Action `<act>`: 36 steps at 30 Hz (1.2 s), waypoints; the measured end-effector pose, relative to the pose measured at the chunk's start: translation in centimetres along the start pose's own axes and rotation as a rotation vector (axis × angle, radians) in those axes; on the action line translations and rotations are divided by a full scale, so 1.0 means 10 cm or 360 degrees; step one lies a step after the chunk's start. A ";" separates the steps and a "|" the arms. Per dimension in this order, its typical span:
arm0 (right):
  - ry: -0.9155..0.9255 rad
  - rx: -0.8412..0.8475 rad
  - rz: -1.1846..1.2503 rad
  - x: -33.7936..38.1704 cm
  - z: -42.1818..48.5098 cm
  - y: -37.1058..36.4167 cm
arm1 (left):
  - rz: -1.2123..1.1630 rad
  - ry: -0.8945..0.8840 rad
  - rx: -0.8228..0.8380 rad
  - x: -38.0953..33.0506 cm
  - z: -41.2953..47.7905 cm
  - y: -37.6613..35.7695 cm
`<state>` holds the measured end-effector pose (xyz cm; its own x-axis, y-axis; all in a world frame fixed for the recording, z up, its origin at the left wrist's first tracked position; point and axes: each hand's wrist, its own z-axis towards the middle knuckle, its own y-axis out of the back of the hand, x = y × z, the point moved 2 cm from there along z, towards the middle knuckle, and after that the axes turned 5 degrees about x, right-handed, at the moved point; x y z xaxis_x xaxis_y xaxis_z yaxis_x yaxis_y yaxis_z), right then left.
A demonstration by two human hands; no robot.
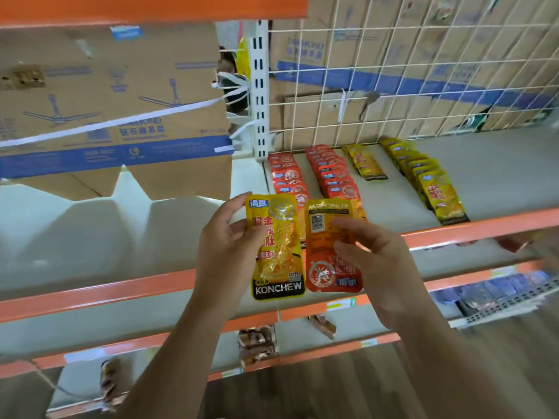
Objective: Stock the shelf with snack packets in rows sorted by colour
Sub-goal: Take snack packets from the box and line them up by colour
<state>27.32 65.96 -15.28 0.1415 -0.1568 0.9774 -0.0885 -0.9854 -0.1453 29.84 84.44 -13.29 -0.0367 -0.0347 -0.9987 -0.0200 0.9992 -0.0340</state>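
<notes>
- Our left grip (225,246) pinches a yellow packet (276,246); our right grip (378,261) pinches a red packet (325,258), upside down, both held before the shelf (499,176).
- We should turn the red one upright, then lay each by colour: red rows (332,173), yellow rows (429,182).

My orange packet (322,261) hides the front of a red row (332,173); far right of it, a blurred shape (541,246), cut off.
</notes>
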 end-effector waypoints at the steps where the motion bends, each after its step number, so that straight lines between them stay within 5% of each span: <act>1: -0.0014 -0.0013 0.0013 0.00 0.00 0.08 | -0.0001 0.0016 0.0007 0.02 0.00 -0.08; 10: -0.0209 -0.0106 0.0294 -0.07 0.15 0.55 | 0.0052 0.0059 0.0113 0.04 0.18 -0.52; 18: -0.0105 0.0002 0.0199 -0.01 0.37 0.76 | 0.0051 0.0040 0.0212 0.08 0.60 -0.70; 27: 0.0081 -0.0276 -0.0091 0.04 0.71 0.99 | 0.0151 -0.0037 0.0371 0.05 0.98 -1.05; 36: 0.0104 -0.0258 -0.0073 0.15 1.11 1.60 | 0.0172 -0.0035 0.0167 0.12 1.11 -1.66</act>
<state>37.07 49.23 -17.85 0.0850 -0.1022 0.9911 -0.2420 -0.9671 -0.0789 41.19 68.04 -14.32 -0.0113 0.0724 -0.9973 0.0872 0.9936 0.0711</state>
